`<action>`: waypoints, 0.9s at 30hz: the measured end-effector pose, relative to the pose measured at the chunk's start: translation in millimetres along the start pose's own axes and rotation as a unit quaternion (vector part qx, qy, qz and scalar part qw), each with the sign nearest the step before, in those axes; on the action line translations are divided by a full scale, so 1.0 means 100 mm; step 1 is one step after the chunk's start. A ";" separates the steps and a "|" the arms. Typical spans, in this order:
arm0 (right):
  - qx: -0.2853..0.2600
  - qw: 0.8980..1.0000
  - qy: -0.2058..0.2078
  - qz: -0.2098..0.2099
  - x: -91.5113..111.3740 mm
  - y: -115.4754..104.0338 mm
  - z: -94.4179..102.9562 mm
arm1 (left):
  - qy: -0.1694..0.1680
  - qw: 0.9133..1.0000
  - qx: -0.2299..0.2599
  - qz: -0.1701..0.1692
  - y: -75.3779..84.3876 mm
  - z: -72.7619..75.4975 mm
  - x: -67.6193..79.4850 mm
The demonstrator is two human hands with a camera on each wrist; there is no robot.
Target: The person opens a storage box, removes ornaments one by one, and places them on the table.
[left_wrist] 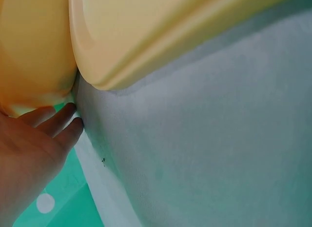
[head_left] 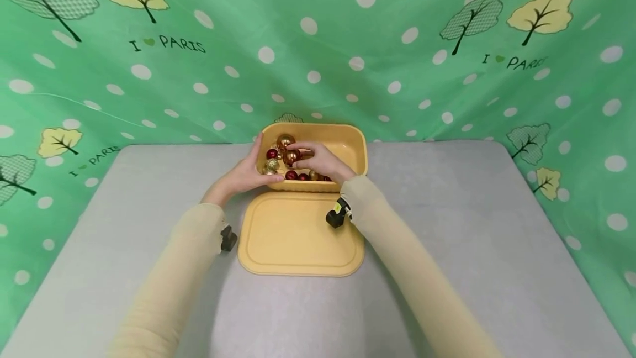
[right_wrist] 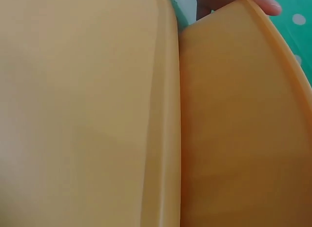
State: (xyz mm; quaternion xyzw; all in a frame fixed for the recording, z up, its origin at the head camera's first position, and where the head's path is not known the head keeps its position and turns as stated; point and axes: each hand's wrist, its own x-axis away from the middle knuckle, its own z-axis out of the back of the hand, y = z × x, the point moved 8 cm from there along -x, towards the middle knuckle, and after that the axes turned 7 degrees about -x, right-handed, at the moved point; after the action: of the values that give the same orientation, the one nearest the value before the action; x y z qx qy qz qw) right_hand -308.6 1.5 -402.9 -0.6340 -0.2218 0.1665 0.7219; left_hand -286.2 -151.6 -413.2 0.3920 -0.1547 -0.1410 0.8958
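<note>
In the head view a yellow rectangular box [head_left: 350, 148] stands lidless at the far side of the table. Christmas baubles lie in its left part and along its front wall: a large copper bauble [head_left: 285, 141], a dark red bauble [head_left: 271, 153], a glittery gold bauble [head_left: 273, 164] and several others. My left hand [head_left: 243, 174] holds the box's left end, thumb over the front rim, fingers along the outside. Reaching inside from the right, my right hand [head_left: 323, 160] pinches a shiny copper bauble [head_left: 291, 157] between thumb and fingers. The right wrist view does not show these fingers.
A flat yellow lid [head_left: 298, 236] lies on the grey table [head_left: 437, 225] just in front of the box, under the right wrist. Behind the table hangs a green dotted cloth [head_left: 338, 43] printed with trees. Each wrist wears a small black camera.
</note>
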 end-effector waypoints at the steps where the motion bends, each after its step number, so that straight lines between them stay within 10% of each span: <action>1: -0.002 1.000 0.005 -0.004 -0.01 0.01 0.01 | 0.000 1.000 0.002 0.000 0.01 -0.01 0.00; 27: 0.065 0.997 0.029 -0.006 -0.02 -0.04 0.04 | 0.002 1.000 0.004 0.007 0.00 0.00 0.03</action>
State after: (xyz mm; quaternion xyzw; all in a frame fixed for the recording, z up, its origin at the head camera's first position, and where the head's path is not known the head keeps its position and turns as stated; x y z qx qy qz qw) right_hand -312.7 3.0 -399.2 -0.5887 -0.1933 0.1579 0.7689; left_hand -283.8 -152.4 -413.0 0.3951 -0.1559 -0.1334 0.8954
